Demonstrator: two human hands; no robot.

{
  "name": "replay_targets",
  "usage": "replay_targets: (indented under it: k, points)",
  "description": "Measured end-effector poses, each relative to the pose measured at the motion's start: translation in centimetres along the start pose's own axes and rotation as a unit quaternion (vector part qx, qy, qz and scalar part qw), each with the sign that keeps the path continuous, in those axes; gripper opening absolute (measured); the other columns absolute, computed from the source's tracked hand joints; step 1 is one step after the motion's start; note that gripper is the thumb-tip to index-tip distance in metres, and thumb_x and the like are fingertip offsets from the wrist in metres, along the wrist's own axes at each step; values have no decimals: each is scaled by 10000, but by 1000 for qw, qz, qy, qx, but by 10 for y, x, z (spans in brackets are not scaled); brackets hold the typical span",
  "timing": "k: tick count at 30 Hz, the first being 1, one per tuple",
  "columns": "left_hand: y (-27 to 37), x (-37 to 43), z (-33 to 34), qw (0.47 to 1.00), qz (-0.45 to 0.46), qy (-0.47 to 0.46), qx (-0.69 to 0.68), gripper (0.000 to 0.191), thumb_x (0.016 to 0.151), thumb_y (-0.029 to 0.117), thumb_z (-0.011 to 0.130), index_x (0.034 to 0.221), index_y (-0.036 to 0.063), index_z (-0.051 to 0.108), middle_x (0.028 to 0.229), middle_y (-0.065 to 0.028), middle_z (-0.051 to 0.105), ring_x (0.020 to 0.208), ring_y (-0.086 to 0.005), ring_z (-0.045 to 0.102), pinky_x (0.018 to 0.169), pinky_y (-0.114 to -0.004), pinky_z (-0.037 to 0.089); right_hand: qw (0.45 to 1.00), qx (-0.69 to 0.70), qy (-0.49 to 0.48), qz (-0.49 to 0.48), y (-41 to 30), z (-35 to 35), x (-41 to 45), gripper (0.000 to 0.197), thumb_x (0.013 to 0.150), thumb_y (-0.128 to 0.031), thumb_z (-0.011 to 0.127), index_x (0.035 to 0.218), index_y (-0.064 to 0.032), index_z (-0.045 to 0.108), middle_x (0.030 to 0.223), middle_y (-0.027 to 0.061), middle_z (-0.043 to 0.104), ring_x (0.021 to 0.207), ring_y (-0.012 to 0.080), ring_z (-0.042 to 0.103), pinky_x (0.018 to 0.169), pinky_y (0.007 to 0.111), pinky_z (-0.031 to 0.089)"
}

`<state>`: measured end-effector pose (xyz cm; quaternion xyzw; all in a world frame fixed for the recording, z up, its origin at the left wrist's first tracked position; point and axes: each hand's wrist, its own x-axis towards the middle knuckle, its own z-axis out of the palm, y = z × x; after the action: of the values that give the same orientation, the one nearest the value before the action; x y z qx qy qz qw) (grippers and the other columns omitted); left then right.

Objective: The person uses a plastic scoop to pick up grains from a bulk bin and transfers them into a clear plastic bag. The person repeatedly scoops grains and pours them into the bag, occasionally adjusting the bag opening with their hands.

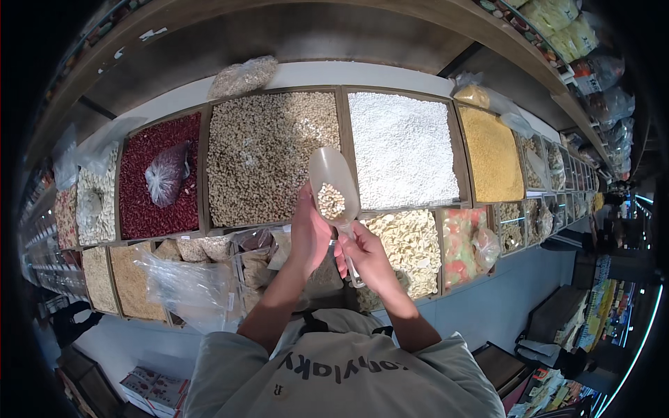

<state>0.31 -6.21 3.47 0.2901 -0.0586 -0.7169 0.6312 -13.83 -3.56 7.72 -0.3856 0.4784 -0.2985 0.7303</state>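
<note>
My right hand (366, 256) grips the handle of a translucent plastic scoop (339, 164), its bowl pointing away from me. A small heap of pale tan grains (331, 201) lies in the lower part of the bowl. Against the scoop's left side rests my left hand (309, 237); its fingers are partly hidden behind the bowl, so a grip cannot be made out. Beyond the scoop is a wooden bin of similar tan grains (266, 157). To its right, another bin holds small white beads or grains (402, 151).
Dark red beans (157, 209) with a knotted plastic bag (167, 175) on them fill a left bin. Yellow grain (491, 157) is at right. Nearer sit pale dried slices (405, 251) and a clear plastic bag (188, 282). A wooden shelf (366, 31) overhangs the back.
</note>
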Motion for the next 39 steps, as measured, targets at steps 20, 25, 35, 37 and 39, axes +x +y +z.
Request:
replay_targets:
  k: [20,25,35,37,39]
  points:
    - [-26,-5,-9,998,-38,2,43,528,1099,474,404,1464,98,466,1389,-35,547,1277,-169,527,1032,-379,470,801,-574,-46,-164,-64,9,41,413,821,19,687,1224,58,609,1144,276,654,1018,459,650,865,473,531]
    - [-35,-8,-10,998,-47,2,33,486,1104,458,402,1418,97,487,1280,-30,595,1130,-141,597,934,-345,505,846,-500,-43,-178,-54,0,38,357,831,38,682,1184,58,632,1073,265,686,956,417,682,850,420,533]
    - [-63,-11,9,1000,24,6,18,484,1098,475,400,1362,85,512,1202,-54,612,1068,-154,635,928,-340,542,955,-282,-93,-16,-60,-47,36,249,965,96,581,1206,101,640,1071,157,699,960,196,712,898,289,601]
    - [-70,-9,14,999,52,-14,9,493,1098,479,398,1362,78,511,1222,-57,608,1095,-158,625,946,-361,538,984,-149,-98,32,-67,-59,37,271,957,117,552,1220,127,619,1119,172,674,957,225,705,963,325,593]
    - [-75,-8,21,998,70,-4,3,493,1101,474,392,1364,74,507,1237,-60,603,1124,-160,613,966,-379,532,988,-50,-122,77,-76,-70,40,312,973,121,496,1275,161,562,1203,225,640,1018,279,702,1056,377,569]
